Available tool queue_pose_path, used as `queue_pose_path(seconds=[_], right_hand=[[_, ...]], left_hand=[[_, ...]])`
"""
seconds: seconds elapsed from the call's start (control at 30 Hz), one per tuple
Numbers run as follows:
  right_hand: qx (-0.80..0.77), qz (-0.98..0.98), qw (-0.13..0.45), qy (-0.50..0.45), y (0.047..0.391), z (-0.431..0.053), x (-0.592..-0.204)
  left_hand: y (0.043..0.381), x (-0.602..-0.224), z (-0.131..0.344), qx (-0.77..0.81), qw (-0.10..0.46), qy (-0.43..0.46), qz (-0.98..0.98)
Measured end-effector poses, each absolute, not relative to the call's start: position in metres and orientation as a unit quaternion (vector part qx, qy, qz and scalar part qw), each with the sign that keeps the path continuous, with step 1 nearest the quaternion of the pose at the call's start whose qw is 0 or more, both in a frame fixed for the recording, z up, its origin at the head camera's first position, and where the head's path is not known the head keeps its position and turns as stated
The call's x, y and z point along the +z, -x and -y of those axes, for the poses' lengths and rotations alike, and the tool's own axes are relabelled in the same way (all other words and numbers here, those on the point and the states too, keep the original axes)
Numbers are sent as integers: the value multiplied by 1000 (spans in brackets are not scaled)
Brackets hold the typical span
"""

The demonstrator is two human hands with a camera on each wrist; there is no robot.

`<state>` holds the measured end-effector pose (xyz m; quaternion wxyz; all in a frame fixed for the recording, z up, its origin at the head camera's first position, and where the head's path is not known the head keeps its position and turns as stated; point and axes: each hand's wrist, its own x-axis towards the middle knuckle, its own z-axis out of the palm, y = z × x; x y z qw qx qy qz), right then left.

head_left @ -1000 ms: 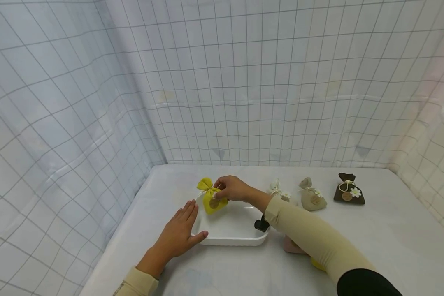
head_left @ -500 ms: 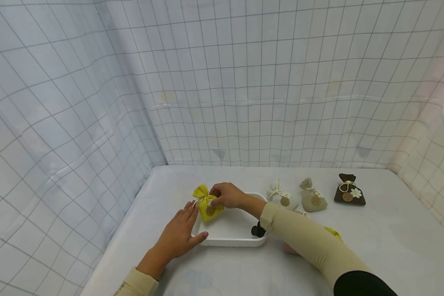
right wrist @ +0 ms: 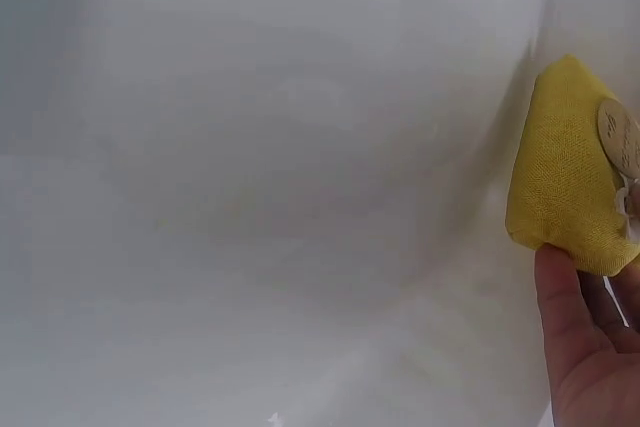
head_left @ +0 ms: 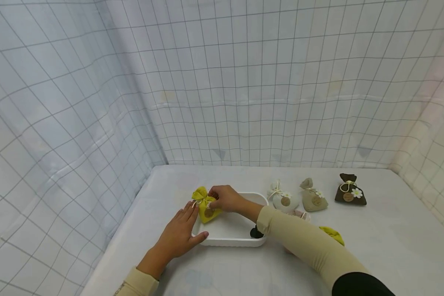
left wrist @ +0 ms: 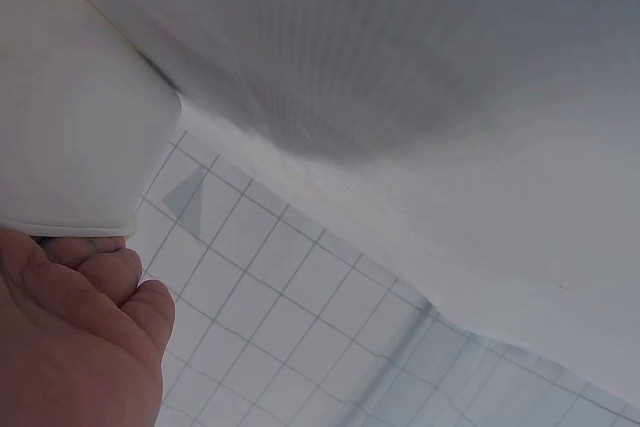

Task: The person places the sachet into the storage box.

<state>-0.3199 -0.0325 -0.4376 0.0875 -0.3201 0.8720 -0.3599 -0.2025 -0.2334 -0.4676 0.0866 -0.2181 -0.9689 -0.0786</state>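
Observation:
A yellow drawstring pouch (head_left: 209, 211) with a round tag is at the left end of a white tray (head_left: 233, 242). My right hand (head_left: 227, 199) pinches this pouch between thumb and fingers; in the right wrist view the yellow cloth (right wrist: 565, 167) shows at the right edge with fingertips on it. The pouch's gathered top lies over the tray's left rim. My left hand (head_left: 179, 231) lies with straight fingers along the left side of the tray, thumb stretched toward the front corner. In the left wrist view the fingers (left wrist: 110, 272) touch the tray wall (left wrist: 80, 127).
Right of the tray stand a white pouch (head_left: 285, 201), a beige pouch (head_left: 313, 200) and a dark brown pouch (head_left: 350, 195) with a flower. A pinkish pouch (head_left: 301, 214) and another yellow pouch (head_left: 333, 234) are partly hidden by my right sleeve. Gridded white cloth (head_left: 262, 94) surrounds the table.
My right hand has brought the yellow pouch slightly left and toward me, lower at the tray's left end. The left hand has stayed in place.

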Motion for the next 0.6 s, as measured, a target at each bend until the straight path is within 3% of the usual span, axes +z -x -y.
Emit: queue_pose_path(seconds=[0.6], right_hand=[[-337, -878, 80, 330, 316, 31, -437]], left_hand=[[203, -468, 233, -87, 77, 209, 971]])
